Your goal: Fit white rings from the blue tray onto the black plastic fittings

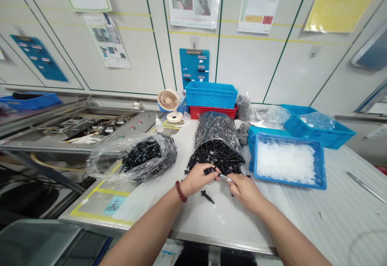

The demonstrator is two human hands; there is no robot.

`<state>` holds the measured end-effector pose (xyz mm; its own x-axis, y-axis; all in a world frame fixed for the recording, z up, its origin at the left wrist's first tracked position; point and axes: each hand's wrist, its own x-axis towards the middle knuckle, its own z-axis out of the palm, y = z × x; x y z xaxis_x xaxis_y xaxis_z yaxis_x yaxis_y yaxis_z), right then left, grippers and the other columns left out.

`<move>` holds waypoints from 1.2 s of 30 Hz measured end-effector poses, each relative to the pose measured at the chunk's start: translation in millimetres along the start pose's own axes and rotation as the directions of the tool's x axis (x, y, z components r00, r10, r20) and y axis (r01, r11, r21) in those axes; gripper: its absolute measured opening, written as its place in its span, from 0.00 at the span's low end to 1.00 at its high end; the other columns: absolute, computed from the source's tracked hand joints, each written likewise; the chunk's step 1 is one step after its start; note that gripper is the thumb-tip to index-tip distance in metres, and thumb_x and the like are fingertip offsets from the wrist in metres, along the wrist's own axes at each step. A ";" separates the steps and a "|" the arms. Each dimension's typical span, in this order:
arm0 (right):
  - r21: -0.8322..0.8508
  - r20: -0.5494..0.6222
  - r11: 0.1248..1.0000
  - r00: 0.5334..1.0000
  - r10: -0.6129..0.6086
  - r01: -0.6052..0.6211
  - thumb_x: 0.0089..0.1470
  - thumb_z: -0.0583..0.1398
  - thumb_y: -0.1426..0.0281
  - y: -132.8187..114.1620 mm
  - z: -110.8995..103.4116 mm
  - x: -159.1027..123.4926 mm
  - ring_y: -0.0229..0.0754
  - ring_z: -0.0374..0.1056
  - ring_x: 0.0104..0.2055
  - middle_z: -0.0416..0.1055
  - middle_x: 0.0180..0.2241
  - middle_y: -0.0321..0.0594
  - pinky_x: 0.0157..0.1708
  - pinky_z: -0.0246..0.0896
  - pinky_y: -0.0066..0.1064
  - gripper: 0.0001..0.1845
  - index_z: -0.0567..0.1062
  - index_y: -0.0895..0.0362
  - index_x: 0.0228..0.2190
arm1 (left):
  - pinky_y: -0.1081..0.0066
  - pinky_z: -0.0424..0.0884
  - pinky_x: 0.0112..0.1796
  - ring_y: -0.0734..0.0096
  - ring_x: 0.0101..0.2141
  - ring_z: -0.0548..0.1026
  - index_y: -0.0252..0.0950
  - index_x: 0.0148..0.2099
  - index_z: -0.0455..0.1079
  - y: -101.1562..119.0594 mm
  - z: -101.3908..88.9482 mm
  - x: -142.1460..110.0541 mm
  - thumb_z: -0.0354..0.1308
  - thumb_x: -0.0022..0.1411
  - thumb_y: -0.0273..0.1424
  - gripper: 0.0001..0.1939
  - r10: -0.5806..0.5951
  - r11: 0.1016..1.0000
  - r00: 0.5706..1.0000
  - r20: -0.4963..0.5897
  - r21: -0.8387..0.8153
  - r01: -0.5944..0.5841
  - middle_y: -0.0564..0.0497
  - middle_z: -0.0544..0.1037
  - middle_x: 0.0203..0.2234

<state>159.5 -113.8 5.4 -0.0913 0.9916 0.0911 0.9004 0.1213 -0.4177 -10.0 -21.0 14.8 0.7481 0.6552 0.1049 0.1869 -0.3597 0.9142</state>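
My left hand [198, 180], with a dark red bead bracelet [180, 191] at the wrist, is closed around a small black plastic fitting [209, 170]. My right hand [247, 190] is closed on a slim silver-and-white rod-like piece [224, 177]. Its far end meets the fitting at my left fingertips; whether it goes inside cannot be seen. Just beyond both hands, a clear plastic bag [216, 126] lies on its side, with many black fittings [217, 155] at its mouth. One loose black fitting [207, 196] rests on the table below my left hand.
Left of the hands sits another clear bag [104, 159] of black parts. To the right, a tilted blue tray [321, 165] holds small whitish pieces [286, 161]. Behind stand stacked bins [211, 96], a small fan [169, 102] and a dropper bottle [159, 124]. Tweezers [365, 186] lie far right.
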 end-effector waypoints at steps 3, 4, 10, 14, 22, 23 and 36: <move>-0.020 0.003 0.999 1.000 0.025 -0.025 0.54 0.49 0.73 -1.0 -0.4 -0.2 0.37 0.60 0.28 0.66 0.25 0.36 0.27 0.44 0.26 0.09 0.67 0.57 0.26 | 0.79 0.61 0.21 0.79 0.18 0.64 0.30 0.35 0.71 0.6 0.8 -0.2 0.51 0.56 0.33 0.11 -0.003 1.000 1.000 0.008 -0.010 0.003 0.50 0.76 0.23; -0.019 0.006 1.000 1.000 0.025 -0.025 0.54 0.49 0.73 -1.2 -0.6 -0.3 0.37 0.60 0.28 0.66 0.25 0.36 0.27 0.44 0.26 0.09 0.67 0.57 0.26 | 0.79 0.61 0.21 0.79 0.18 0.64 0.30 0.35 0.71 0.7 0.9 -0.3 0.51 0.56 0.33 0.11 -0.003 1.000 1.000 0.009 -0.012 0.003 0.50 0.76 0.24; -0.007 0.011 1.000 1.000 0.010 -0.010 0.56 0.48 0.72 -1.9 -2.0 -1.0 0.37 0.59 0.27 0.66 0.24 0.35 0.26 0.43 0.26 0.11 0.66 0.56 0.25 | 0.79 0.61 0.21 0.78 0.19 0.65 0.31 0.35 0.71 1.0 0.9 -0.5 0.51 0.56 0.32 0.11 -0.012 1.000 1.000 0.011 -0.012 0.012 0.50 0.76 0.24; 0.008 0.005 1.000 1.000 -0.011 0.011 0.55 0.48 0.73 -2.3 -2.0 -0.6 0.37 0.59 0.27 0.66 0.25 0.36 0.27 0.44 0.26 0.10 0.67 0.56 0.26 | 0.79 0.61 0.21 0.79 0.18 0.64 0.31 0.35 0.71 0.6 0.8 -0.3 0.51 0.56 0.33 0.11 -0.007 1.000 1.000 0.005 -0.001 0.007 0.51 0.76 0.24; 0.007 -0.002 1.000 1.000 -0.013 0.013 0.55 0.48 0.72 -2.4 -1.6 -0.8 0.37 0.58 0.27 0.65 0.24 0.36 0.27 0.44 0.26 0.11 0.66 0.57 0.25 | 0.79 0.61 0.22 0.78 0.19 0.65 0.31 0.34 0.71 0.7 0.0 -1.3 0.51 0.56 0.34 0.12 -0.005 1.000 1.000 0.005 -0.001 0.005 0.51 0.76 0.23; 0.008 -0.002 1.000 1.000 -0.013 0.013 0.55 0.48 0.72 -2.2 -1.5 -0.7 0.37 0.58 0.27 0.65 0.24 0.36 0.27 0.43 0.26 0.10 0.66 0.56 0.25 | 0.79 0.61 0.22 0.78 0.19 0.65 0.31 0.34 0.71 0.7 0.1 -1.3 0.51 0.56 0.34 0.12 -0.005 1.000 1.000 0.006 0.000 0.005 0.51 0.76 0.23; -0.015 -0.009 1.000 1.000 0.016 -0.016 0.54 0.49 0.73 -1.8 0.4 -0.2 0.36 0.58 0.26 0.66 0.23 0.35 0.26 0.42 0.25 0.09 0.66 0.57 0.24 | 0.79 0.61 0.22 0.79 0.18 0.64 0.31 0.33 0.71 2.4 0.2 -1.5 0.51 0.56 0.33 0.11 0.006 1.000 1.000 0.011 0.005 -0.006 0.51 0.76 0.23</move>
<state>157.7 -114.2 5.8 -0.0728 0.9931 0.0923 0.9081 0.1043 -0.4056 -10.5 -23.0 16.7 0.7563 0.6456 0.1063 0.1853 -0.3671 0.9115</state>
